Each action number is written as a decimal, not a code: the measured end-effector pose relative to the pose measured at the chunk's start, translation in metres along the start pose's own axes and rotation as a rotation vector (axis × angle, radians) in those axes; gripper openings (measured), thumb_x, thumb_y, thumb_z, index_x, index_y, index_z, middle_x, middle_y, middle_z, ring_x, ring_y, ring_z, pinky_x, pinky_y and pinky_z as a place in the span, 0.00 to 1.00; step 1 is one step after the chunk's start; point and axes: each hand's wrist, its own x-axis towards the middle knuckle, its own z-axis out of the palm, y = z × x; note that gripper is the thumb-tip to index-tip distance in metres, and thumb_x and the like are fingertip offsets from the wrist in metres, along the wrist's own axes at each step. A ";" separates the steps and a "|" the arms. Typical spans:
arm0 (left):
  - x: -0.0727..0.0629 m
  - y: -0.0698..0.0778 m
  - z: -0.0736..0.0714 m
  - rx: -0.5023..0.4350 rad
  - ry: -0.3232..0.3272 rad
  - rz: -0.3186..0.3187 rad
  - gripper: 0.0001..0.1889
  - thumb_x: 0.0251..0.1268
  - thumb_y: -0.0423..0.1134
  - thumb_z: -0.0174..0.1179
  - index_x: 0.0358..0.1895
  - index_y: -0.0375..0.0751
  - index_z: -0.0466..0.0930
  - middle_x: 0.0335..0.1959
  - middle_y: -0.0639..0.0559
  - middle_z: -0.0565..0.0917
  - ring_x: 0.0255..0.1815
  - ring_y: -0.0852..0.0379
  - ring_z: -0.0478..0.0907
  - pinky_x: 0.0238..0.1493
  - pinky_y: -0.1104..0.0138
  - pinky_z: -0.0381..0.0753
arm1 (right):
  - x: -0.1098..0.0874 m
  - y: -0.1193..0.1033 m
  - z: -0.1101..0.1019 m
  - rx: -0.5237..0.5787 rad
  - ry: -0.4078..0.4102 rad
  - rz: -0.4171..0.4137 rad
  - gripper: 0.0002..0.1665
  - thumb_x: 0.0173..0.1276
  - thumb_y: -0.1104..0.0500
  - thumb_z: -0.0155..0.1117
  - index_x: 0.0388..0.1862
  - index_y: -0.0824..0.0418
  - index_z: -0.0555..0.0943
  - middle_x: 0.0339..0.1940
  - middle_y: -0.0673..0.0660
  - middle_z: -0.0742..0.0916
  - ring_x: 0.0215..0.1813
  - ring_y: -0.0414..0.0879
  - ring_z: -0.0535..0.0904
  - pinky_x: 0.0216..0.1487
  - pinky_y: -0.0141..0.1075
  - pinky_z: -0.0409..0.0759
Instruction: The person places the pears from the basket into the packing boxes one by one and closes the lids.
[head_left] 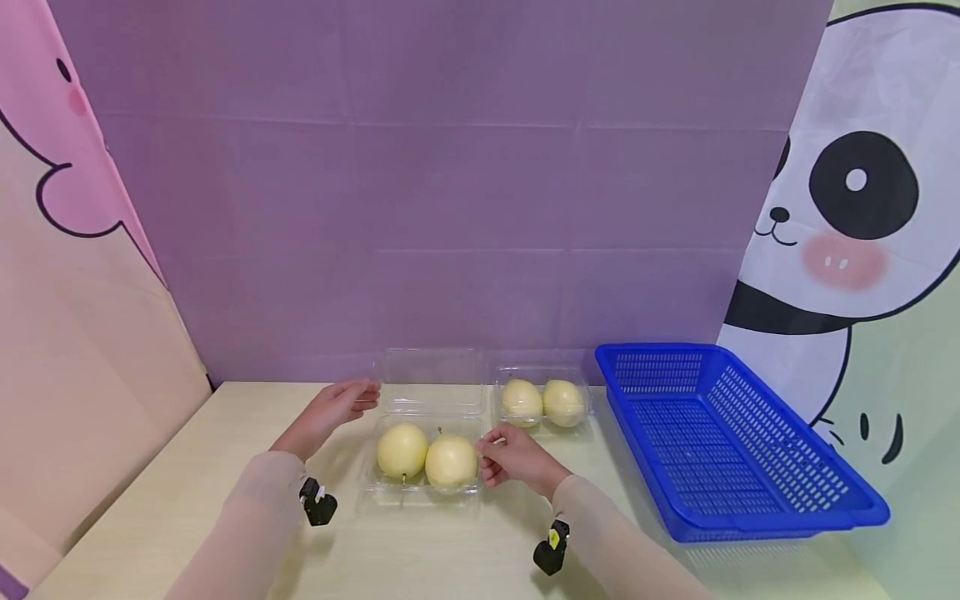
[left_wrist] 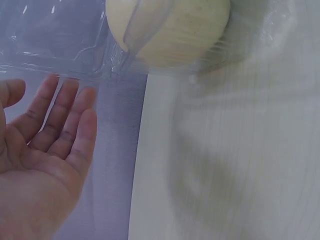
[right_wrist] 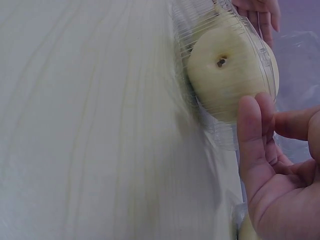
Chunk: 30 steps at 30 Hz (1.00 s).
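Observation:
An opened clear plastic clamshell box [head_left: 375,487] holds two pale yellow pears, a left pear [head_left: 402,451] and a right pear [head_left: 451,462]. Its transparent lid [head_left: 431,379] stands raised at the back. My left hand [head_left: 347,406] is beside the lid's left edge, palm turned inward. In the left wrist view its fingers [left_wrist: 65,107] are extended, with their tips at the lid's edge. At the box's right side, my right hand [head_left: 517,457] pinches the rim between thumb and fingers [right_wrist: 252,130]. One pear [right_wrist: 220,65] shows through the box wall there.
Behind my right hand is a second clear box [head_left: 585,408] with two more pears [head_left: 562,403]. A blue plastic basket [head_left: 660,492] stands on the right of the pale wooden table [head_left: 420,558]. Purple cloth [head_left: 465,208] hangs along the back.

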 end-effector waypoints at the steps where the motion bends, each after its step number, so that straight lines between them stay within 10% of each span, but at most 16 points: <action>1: -0.001 0.000 -0.001 0.004 -0.005 0.002 0.31 0.82 0.52 0.44 0.70 0.27 0.64 0.67 0.32 0.71 0.68 0.37 0.69 0.71 0.49 0.64 | 0.000 0.000 0.000 0.001 0.000 0.001 0.09 0.77 0.64 0.56 0.46 0.68 0.68 0.25 0.56 0.79 0.25 0.43 0.77 0.31 0.34 0.83; 30: -0.016 0.004 -0.002 0.054 -0.064 -0.010 0.34 0.81 0.56 0.42 0.69 0.25 0.68 0.68 0.32 0.72 0.70 0.38 0.68 0.71 0.53 0.65 | -0.003 -0.002 0.000 0.043 -0.022 0.002 0.08 0.77 0.64 0.54 0.47 0.70 0.70 0.27 0.56 0.79 0.27 0.43 0.77 0.32 0.33 0.83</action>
